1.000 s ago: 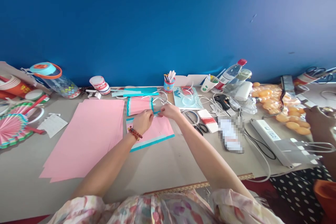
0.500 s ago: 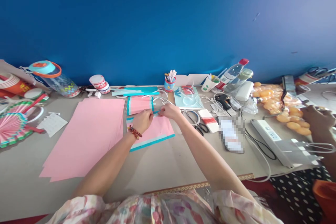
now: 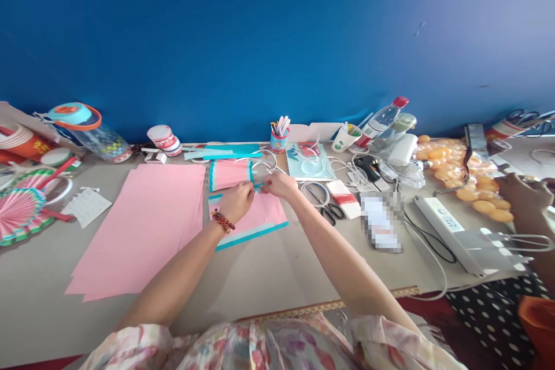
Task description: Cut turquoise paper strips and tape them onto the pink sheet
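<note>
A pink paper (image 3: 255,217) with blue strips along its edges lies in front of me at the middle of the table. At its far edge my left hand (image 3: 237,201) is closed, fingertips pinching the paper's blue border. Just to the right, my right hand (image 3: 280,185) also pinches that border, its fingertips close to the left ones. What exactly sits between the fingertips is too small to make out. Directly beyond lies a folded pink paper piece (image 3: 232,174) with blue edging. Flat blue strips (image 3: 234,150) rest behind it.
A pile of pink sheets (image 3: 143,225) lies left, near a pleated paper fan (image 3: 21,208). Scissors (image 3: 332,214), a phone (image 3: 381,222), cables and a power strip (image 3: 442,217) are on the right. Another person's hand (image 3: 526,191) is beside bagged orange balls (image 3: 459,167).
Hardly anything differs. Both hands stay at the paper's far edge with only tiny finger movement, and the view has shifted very slightly.
</note>
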The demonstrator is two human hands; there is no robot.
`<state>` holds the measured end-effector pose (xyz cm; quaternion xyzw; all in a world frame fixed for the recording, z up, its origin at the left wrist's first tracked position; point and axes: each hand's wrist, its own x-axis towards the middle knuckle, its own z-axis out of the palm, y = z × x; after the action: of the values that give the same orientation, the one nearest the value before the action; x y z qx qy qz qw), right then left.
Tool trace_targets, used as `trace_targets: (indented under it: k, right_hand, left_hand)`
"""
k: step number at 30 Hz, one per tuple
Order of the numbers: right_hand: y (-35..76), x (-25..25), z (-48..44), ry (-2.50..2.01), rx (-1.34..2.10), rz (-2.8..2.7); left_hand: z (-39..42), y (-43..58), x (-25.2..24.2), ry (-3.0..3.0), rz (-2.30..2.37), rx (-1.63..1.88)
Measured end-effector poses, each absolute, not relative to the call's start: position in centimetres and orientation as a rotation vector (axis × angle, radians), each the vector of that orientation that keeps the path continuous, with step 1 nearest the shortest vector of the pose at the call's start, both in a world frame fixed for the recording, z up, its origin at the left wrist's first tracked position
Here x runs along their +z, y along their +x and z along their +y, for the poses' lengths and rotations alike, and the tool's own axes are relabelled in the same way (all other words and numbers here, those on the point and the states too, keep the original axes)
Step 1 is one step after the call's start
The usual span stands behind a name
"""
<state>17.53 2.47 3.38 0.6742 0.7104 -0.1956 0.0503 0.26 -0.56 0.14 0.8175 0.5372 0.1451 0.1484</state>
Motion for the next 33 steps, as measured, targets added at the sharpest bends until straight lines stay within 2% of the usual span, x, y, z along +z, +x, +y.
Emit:
trace_targets:
  k: [16, 26, 33]
  right_hand:
    - [17.7, 3.1, 1.8, 2.078, -0.533, 2.226]
    - [18.3, 2.4, 1.5, 2.066, -0.534, 2.342]
    - [19.9, 3.9, -0.2, 2.048, -0.721, 2.564]
  left_hand:
    - [-1.1, -0.3, 0.5, 2.347, 1.512, 0.312]
    - [-5.5, -3.7, 2.0, 2.243, 1.352, 0.418]
    - [-6.6, -3.5, 2.8, 1.924, 1.180, 0.553]
